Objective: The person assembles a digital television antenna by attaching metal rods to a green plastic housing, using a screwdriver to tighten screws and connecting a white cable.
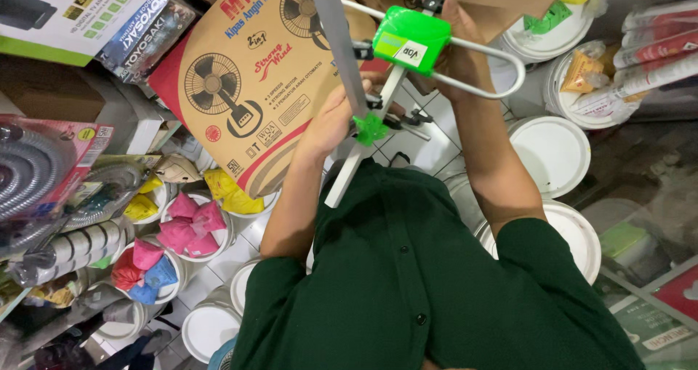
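Observation:
I hold a metal aerial in front of my chest. Its white boom (349,170) runs diagonally, and a grey bar (336,35) rises past it. A bright green plastic box (409,39) sits on the boom, with a silver loop of tube (502,57) coming out of its side. My left hand (329,123) is closed around the boom beside a small green plastic clamp (371,128). My right hand (456,54) grips the aerial behind the green box, its fingers mostly hidden by it.
A large cardboard fan carton (251,86) leans at the left. White lidded buckets (552,152) stand on the tiled floor, some holding pink and blue bags (190,224). Coiled metal hose (29,174) and boxes fill shelves at the left. A glass counter (640,232) is at right.

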